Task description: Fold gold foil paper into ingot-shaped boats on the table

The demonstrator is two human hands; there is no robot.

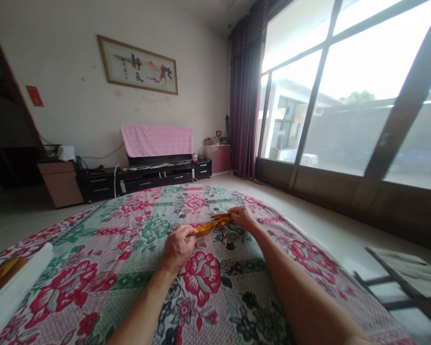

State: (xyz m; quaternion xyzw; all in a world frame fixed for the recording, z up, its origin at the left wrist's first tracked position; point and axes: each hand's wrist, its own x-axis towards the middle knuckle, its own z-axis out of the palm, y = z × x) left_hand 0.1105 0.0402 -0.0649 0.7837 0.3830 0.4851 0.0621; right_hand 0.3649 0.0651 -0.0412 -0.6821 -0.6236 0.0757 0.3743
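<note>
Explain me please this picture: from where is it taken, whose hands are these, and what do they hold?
There is no machine here. This one picture comes from a camera worn on a person's head, looking forward and down, so the two bare arms reaching in from the bottom are that person's own. The left hand and the right hand hold a shiny golden strip between them, above a flowered cloth. At the left edge lies a white item with more golden material beside it. I cannot tell what these are for.
</note>
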